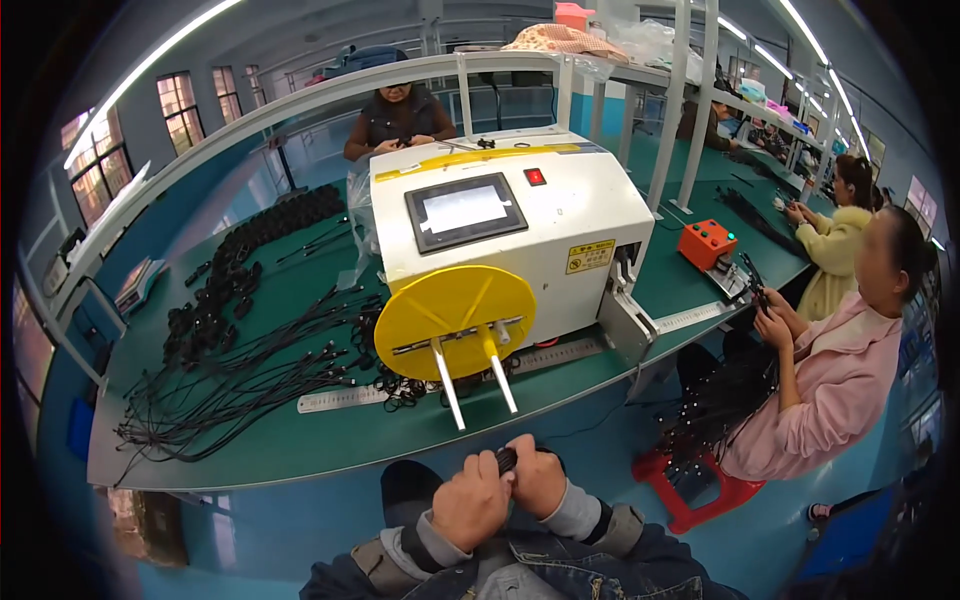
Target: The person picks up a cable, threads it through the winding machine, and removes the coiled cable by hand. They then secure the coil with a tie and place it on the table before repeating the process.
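In front of my lap, my left hand [471, 502] and my right hand [538, 478] are closed together around a small black cable bundle [507, 460]. Most of the bundle is hidden by my fingers; only a dark ribbed part shows between them. Just beyond my hands stands a white cable-winding machine [570, 210] with a screen [466, 212] and a red switch [535, 177]. Its yellow disc [420, 310] faces me, and two bare metal pins [447, 385] stick out from it toward my hands.
Loose black cables [220, 390] spread over the green table [250, 465] at left, with coiled bundles [215, 290] behind. A steel ruler [340, 400] lies by the machine. At right, a co-worker in pink [830, 370] handles cables beside an orange control box [707, 242]; a red stool [735, 497] stands below.
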A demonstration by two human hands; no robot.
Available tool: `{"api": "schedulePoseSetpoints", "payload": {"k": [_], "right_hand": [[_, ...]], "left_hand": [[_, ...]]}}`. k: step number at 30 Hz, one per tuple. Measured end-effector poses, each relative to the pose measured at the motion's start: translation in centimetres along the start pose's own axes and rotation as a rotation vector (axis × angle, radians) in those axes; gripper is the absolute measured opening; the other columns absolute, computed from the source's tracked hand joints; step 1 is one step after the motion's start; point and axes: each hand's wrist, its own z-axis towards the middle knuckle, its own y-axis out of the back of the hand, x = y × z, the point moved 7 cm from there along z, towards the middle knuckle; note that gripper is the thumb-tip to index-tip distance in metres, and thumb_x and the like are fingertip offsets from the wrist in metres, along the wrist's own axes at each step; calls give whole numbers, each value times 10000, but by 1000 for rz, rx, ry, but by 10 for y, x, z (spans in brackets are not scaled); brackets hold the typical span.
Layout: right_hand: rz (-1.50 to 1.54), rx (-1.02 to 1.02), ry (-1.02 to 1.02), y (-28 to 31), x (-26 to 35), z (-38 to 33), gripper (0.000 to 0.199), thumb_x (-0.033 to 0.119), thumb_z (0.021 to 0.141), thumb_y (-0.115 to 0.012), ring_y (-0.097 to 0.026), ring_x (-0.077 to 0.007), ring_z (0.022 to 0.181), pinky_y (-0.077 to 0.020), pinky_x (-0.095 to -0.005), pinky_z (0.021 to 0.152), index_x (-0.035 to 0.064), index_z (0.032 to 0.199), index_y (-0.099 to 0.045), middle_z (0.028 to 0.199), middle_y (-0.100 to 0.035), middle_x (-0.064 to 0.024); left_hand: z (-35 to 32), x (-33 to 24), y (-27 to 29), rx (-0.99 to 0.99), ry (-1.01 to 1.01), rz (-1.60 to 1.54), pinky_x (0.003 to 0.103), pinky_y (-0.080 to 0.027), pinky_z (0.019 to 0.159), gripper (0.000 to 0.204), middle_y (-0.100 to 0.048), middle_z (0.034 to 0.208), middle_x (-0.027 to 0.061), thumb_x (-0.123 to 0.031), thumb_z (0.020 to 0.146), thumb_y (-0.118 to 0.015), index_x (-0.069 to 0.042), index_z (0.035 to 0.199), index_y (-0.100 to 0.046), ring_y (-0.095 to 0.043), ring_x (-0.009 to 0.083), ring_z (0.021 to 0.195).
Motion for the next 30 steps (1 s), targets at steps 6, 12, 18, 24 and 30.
{"api": "schedulePoseSetpoints", "payload": {"k": [6, 12, 18, 24, 30], "right_hand": [[-87, 197, 28, -31, -35, -15, 154, 107, 770, -527, -585, -318, 524, -473, -390, 458, 33, 862, -429, 586, -563, -150], [-47, 193, 83, -36, -45, -21, 137, 98, 779, -519, -584, -311, 528, -461, -396, 450, 37, 841, -413, 593, -562, -155], [-21, 193, 63, -37, -64, -20, 141, 104, 783, -521, -584, -313, 535, -457, -399, 449, 39, 844, -412, 591, -560, -148], [-2, 200, 71, -34, -69, -24, 156, 118, 782, -525, -586, -315, 544, -456, -399, 451, 42, 852, -408, 595, -562, -145], [149, 219, 100, -33, -67, -21, 170, 147, 784, -518, -585, -318, 540, -450, -406, 446, 41, 854, -405, 599, -568, -147]], "left_hand": [[-4, 24, -35, -44, -162, -197, 350, -469, 580, 328, -570, 831, 162, -289, 870, -493, 26, 960, -482, -592, 307, 671], [1, 71, -95, 243, 253, -855, 320, -437, 616, 365, -600, 815, 153, -269, 900, -484, 77, 1016, -488, -570, 246, 653], [13, 74, -114, 436, 369, -675, 316, -426, 601, 379, -594, 724, 130, -293, 907, -470, 68, 1002, -538, -551, 205, 642], [21, 64, -118, 238, 273, -879, 296, -426, 569, 393, -600, 790, 105, -308, 885, -518, 40, 1066, -512, -563, 178, 660], [9, 26, -120, 633, 895, -1699, 265, -423, 568, 412, -605, 845, 72, -275, 842, -597, 33, 1099, -503, -564, 155, 714]]}}
